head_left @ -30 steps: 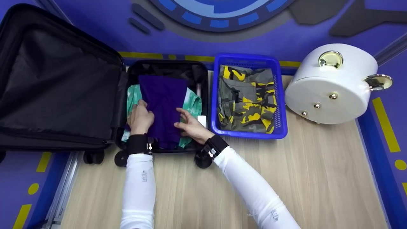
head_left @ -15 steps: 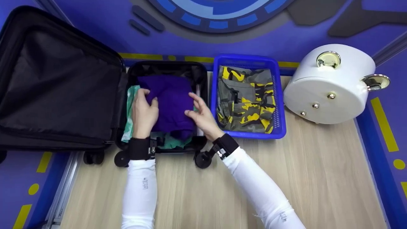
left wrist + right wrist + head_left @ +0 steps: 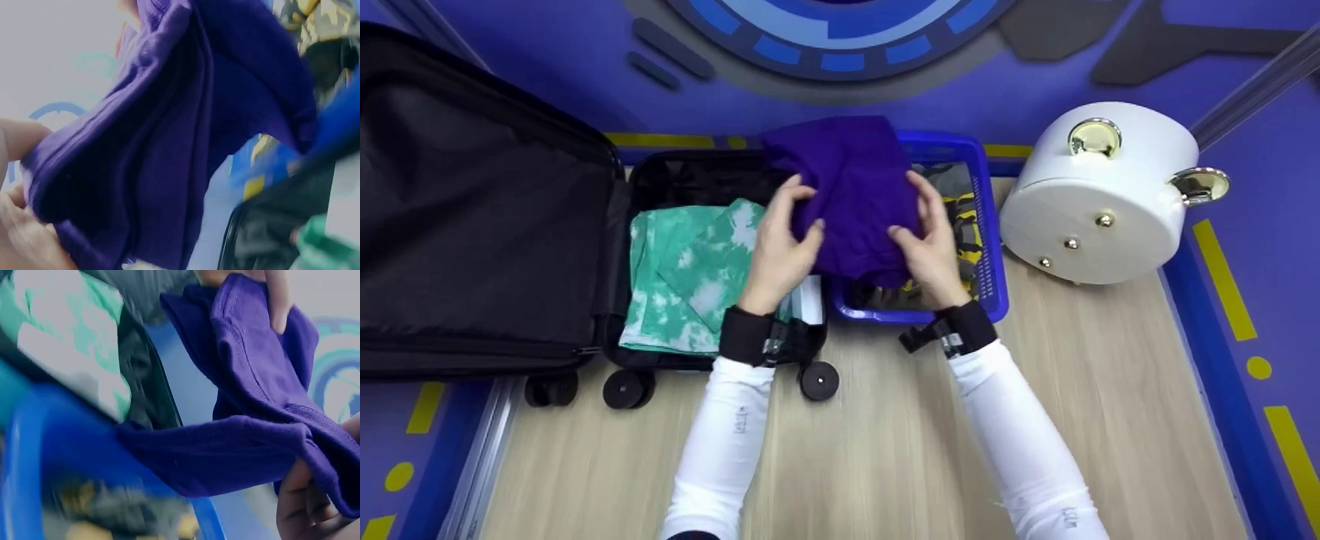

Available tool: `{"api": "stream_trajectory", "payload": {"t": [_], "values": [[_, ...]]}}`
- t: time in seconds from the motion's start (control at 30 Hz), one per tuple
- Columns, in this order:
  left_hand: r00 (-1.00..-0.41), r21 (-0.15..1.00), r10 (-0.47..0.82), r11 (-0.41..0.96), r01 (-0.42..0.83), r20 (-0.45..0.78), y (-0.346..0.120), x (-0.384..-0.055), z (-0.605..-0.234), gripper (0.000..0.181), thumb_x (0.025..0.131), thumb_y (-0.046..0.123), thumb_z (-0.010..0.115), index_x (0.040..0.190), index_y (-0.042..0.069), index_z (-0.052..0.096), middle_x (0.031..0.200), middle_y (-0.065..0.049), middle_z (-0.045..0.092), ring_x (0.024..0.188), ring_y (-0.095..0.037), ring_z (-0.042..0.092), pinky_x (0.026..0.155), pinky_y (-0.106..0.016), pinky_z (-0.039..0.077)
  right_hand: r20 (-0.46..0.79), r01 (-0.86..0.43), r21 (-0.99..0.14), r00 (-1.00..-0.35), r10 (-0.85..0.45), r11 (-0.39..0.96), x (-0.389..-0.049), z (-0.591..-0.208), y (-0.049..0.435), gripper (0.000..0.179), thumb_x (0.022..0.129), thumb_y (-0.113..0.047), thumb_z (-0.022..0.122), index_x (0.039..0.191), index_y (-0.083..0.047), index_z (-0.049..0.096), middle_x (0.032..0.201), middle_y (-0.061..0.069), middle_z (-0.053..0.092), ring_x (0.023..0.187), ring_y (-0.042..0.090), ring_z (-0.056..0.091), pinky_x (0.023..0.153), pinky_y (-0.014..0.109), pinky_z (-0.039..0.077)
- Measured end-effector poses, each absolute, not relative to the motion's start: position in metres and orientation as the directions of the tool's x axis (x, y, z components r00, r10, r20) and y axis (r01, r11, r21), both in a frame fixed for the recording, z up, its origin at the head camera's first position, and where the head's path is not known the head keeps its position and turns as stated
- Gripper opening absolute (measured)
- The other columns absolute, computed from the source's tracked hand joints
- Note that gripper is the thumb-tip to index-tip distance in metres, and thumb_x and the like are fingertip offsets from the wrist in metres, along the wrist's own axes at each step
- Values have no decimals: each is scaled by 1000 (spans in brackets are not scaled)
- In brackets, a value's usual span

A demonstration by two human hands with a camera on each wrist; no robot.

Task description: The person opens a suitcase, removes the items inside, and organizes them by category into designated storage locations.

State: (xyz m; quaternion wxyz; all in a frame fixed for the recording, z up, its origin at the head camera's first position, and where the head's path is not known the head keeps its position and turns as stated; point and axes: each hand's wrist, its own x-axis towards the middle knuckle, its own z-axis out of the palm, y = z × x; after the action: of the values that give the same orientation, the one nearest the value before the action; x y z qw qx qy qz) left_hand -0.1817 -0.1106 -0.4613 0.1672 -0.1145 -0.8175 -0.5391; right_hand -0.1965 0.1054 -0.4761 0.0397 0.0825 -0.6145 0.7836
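The left hand (image 3: 781, 251) and right hand (image 3: 936, 251), set apart, grip the purple cloth (image 3: 859, 202) between them, its long axis running forward, the right hand nearer the blue basket (image 3: 994, 262) below.

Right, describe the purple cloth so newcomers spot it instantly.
In the head view, find the blue basket right of the open black suitcase. The purple cloth, held up, hides much of the basket's left side. It is plain, unlike the mottled green cloth and camouflage cloth.

The purple cloth (image 3: 859, 199) partly hides the camouflage garment (image 3: 969, 232); the head view's left edge cuts the suitcase lid (image 3: 480, 232).
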Motion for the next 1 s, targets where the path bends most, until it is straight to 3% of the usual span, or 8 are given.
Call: {"api": "stream_trajectory", "payload": {"t": [0.17, 0.37, 0.5, 0.6, 0.63, 0.8, 0.9, 1.0], "values": [[-947, 840, 205, 443, 314, 246, -79, -192, -465, 49, 94, 1, 61, 142, 6, 55, 166, -18, 34, 155, -29, 29, 126, -40, 20, 143, -140, -971, -990, 1, -194, -204, -494, 148, 78, 86, 24, 46, 158, -4, 34, 159, 13, 46, 138, 24, 49, 113, 37, 40], [-925, 771, 378, 575, 272, 44, -44, -204, -482, 56, 97, 0, 58, 151, 12, 48, 172, -10, 20, 157, -23, 25, 122, -37, 30, 23, -25, -997, -999, 29, -73, -200, -523, 183, 79, 87, 26, 45, 159, -4, 33, 165, 12, 38, 142, 22, 43, 114, 34, 36], [-900, 705, 428, 665, 248, -87, -30, -207, -492, 59, 98, 1, 58, 154, 11, 44, 174, -14, 8, 142, -29, 48, 102, -38, 49, -79, 80, -996, -996, 41, 27, -195, -535, 193, 75, 91, 19, 50, 160, -3, 30, 164, 18, 37, 145, 26, 39, 118, 35, 33], [-893, 649, 409, 734, 199, -189, -24, -204, -498, 65, 97, 4, 61, 158, 7, 38, 173, -20, -4, 121, -34, 63, 86, -40, 55, -149, 153, -979, -988, 43, 132, -192, -539, 198, 71, 95, 8, 57, 161, -1, 31, 167, 21, 29, 153, 28, 29, 124, 35, 25], [-894, 629, 396, 755, 186, -211, -23, -202, -500, 66, 98, 6, 62, 159, 6, 36, 172, -22, -7, 118, -36, 64, 87, -41, 55, -158, 163, -972, -986, 45, 170, -191, -538, 199, 70, 96, 4, 59, 161, 0, 32, 168, 21, 26, 155, 28, 26, 125, 36, 22], [-922, 526, 329, 831, 181, -203, -16, -188, -505, 74, 96, 14, 70, 159, 4, 33, 172, -20, -11, 140, -42, 44, 106, -48, 47, -24, 47, -904, -998, 58, 424, -176, -533, 199, 62, 95, -7, 65, 153, 3, 45, 168, 24, 23, 153, 39, 27, 124, 47, 24], [-932, 457, 341, 853, 253, -121, -9, -180, -504, 73, 94, 19, 73, 157, 4, 39, 173, -18, -7, 149, -42, 30, 116, -51, 37, 102, -85, -775, -995, -9, 626, -167, -531, 196, 59, 93, -10, 68, 148, 4, 52, 168, 24, 25, 151, 45, 26, 123, 56, 24], [-914, 385, 395, 861, 332, -97, 0, -175, -503, 69, 96, 24, 73, 156, 7, 43, 174, -15, -4, 149, -39, 29, 116, -50, 37, 117, -169, -635, -985, -123, 754, -162, -532, 193, 58, 93, -13, 71, 145, 6, 55, 166, 24, 29, 150, 48, 25, 121, 63, 23]]}}
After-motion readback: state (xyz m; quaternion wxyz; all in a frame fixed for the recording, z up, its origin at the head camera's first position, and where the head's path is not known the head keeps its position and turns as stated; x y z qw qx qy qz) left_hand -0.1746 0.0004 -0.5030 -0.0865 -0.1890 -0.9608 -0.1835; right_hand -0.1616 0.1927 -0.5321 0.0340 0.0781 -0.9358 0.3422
